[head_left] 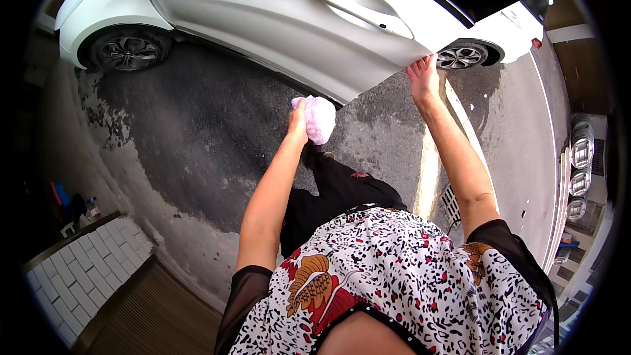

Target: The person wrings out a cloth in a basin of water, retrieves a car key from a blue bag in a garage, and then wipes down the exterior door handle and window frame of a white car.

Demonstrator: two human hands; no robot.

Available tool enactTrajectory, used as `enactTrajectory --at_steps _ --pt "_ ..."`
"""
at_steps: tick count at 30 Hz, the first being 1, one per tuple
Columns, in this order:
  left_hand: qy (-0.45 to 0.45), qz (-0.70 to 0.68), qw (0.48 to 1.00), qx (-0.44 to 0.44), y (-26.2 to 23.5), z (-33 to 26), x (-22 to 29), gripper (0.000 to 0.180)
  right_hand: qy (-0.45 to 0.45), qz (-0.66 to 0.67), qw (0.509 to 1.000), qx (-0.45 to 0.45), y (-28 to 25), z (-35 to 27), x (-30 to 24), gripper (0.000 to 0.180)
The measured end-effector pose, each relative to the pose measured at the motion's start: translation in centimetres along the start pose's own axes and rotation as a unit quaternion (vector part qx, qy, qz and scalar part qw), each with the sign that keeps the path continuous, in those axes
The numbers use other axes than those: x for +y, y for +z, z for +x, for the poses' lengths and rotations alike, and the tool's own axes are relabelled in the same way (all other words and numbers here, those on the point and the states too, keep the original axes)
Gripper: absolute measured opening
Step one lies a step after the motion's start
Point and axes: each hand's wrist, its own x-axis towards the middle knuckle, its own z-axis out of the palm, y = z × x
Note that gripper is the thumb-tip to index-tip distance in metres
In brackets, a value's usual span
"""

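A bunched pale pink cloth [320,120] is gripped in my left hand [299,120], just below the lower edge of a white car door [263,33]. The door stands partly open, its rear edge swung out toward me. My right hand [424,79] is at that rear edge, below the door handle [361,13], with the fingers bent over the edge. Both arms reach forward from my body.
The white car's front wheel [128,51] is at the left and its rear wheel [462,56] at the right. Dark wet patches cover the pavement [204,118]. A white painted line [428,171] runs beside me. Tiled brickwork [85,266] stands at lower left, and silvery rounded objects [581,151] at far right.
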Motion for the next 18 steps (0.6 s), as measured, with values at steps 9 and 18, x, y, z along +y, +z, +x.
enactTrajectory --at_steps 9,18 --pt "-0.07 -0.046 0.984 -0.155 4.5 -1.9 2.3 0.035 -0.019 0.045 0.999 -0.023 -1.1 10.5 -0.7 0.068" --pt "0.041 0.237 0.957 -0.164 9.0 -3.4 5.9 0.047 -0.014 0.053 0.998 -0.04 -1.8 14.9 0.4 0.052"
